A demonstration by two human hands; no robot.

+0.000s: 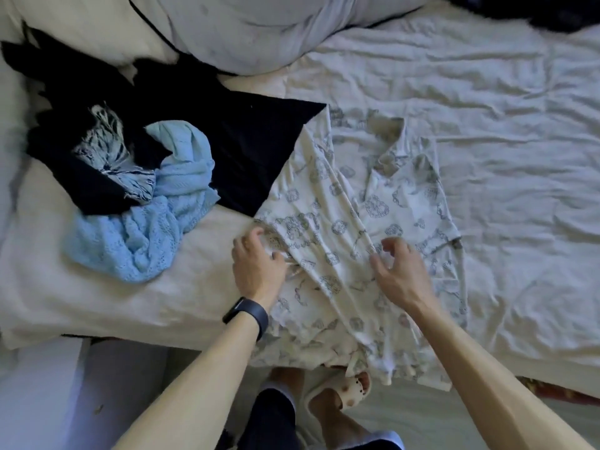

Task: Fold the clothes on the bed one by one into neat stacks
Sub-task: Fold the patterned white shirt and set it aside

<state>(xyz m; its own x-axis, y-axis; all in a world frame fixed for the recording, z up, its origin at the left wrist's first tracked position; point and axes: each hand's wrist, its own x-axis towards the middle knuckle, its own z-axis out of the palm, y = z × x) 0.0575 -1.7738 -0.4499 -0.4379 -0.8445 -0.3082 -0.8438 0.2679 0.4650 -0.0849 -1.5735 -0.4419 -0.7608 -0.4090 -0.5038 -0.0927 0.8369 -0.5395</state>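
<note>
Clothes pile (139, 190) left, open sheet (493, 131) right

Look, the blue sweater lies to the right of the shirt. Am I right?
Not quite. The blue sweater lies to the left of the shirt, not the right. The head view shows it.

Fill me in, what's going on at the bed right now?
A person stands at the edge of the bed, working on a white printed shirt that lies collar-away on the sheet, not yet folded. The left hand pinches bunched cloth at the shirt's left edge. The right hand is over its middle with fingers curled; whether it grips cloth is unclear. A light blue knit and dark garments lie in an unfolded heap to the left.
</note>
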